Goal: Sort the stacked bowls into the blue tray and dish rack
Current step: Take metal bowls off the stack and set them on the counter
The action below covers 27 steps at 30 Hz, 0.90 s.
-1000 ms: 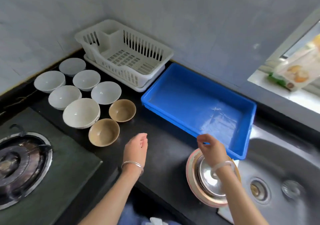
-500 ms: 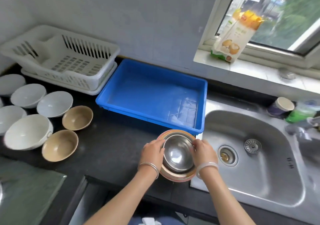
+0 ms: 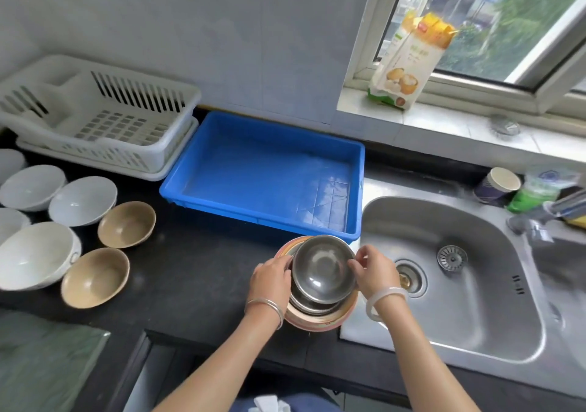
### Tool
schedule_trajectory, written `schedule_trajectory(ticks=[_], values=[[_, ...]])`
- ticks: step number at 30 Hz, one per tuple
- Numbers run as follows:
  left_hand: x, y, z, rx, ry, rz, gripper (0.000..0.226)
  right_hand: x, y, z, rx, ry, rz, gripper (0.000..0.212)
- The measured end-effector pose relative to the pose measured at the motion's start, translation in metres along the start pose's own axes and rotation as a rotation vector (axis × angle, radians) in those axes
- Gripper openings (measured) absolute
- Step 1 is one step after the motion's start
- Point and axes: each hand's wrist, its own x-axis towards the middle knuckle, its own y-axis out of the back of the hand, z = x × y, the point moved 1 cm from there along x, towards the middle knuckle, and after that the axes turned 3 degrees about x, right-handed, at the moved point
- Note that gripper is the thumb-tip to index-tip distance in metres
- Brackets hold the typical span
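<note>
My left hand (image 3: 272, 276) and right hand (image 3: 374, 272) grip the top steel bowl (image 3: 323, 267) of the stacked bowls (image 3: 317, 311), just before the empty blue tray (image 3: 263, 170) — nested bowls may stick, dragging one up — then dropping it.

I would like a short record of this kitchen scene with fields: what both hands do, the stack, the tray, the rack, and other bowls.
left hand: grips the left rim of the top steel bowl
right hand: grips its right rim
stack: steel bowls nested in a pink bowl, on the counter beside the sink
blue tray: empty, behind the stack
dish rack: empty, left of the tray
other bowls: white bowls and two tan bowls on the counter at left
</note>
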Motion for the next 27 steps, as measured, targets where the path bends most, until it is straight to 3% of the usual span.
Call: schedule_trajectory(ticks=[5, 15, 19, 27], values=[[0.005, -0.003, 0.008, 0.037, 0.032, 0.047, 0.026, 0.001, 0.015, 0.008, 0.142, -0.018, 0.031, 0.016], [0.016, -0.001, 0.019, -0.052, 0.076, -0.044, 0.006, -0.003, 0.032, 0.024, 0.387, -0.088, 0.056, 0.023], [0.015, 0.0, 0.018, -0.085, 0.093, -0.06, 0.008, -0.004, 0.036, 0.026, 0.424, -0.087, 0.043, 0.02], [0.013, 0.028, 0.003, -0.278, 0.151, 0.074, 0.005, 0.001, 0.044, 0.005, 0.493, 0.005, 0.048, 0.016]])
